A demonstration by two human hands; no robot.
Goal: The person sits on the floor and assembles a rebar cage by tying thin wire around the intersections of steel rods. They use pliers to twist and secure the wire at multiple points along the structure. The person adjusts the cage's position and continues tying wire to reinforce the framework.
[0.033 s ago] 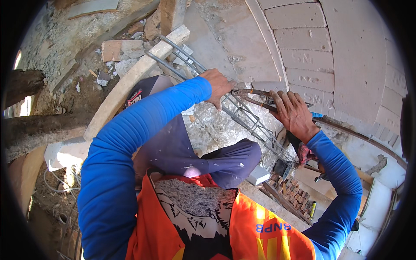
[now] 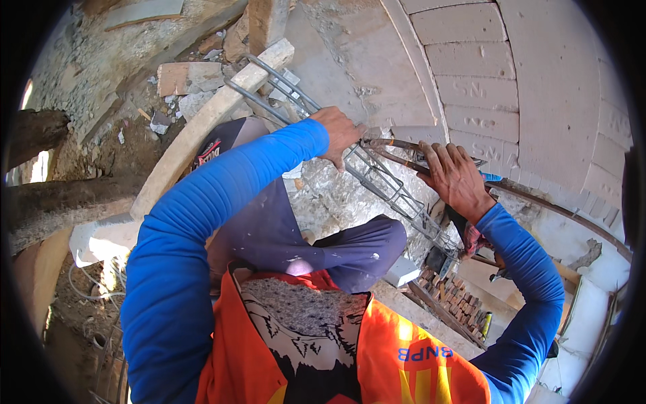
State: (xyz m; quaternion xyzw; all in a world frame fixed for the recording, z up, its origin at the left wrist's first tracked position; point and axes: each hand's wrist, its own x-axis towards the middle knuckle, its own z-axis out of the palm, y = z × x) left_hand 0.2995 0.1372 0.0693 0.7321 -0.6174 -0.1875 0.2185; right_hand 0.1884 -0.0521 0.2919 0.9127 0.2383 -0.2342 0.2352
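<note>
A long cage of steel reinforcing bars (image 2: 382, 185), tied with square stirrups, slants from the upper middle down to the right. My left hand (image 2: 336, 135) is closed over its upper part, the thumb pointing down along the bars. With my right hand (image 2: 457, 178) I grip the handles of a pair of pincers (image 2: 397, 153). Its jaws meet the cage right beside my left fingertips; whether they bite on a wire is too small to tell. The handle ends are hidden under my right palm.
Under the cage's upper end lies a wooden beam (image 2: 202, 128). A wall of pale blocks (image 2: 471, 81) rises at the right. Another person's plaid sleeve (image 2: 473, 239) shows near the cage's lower end. Stacked bricks (image 2: 457, 303) stand beyond my knee; rubble (image 2: 195, 104) lies left.
</note>
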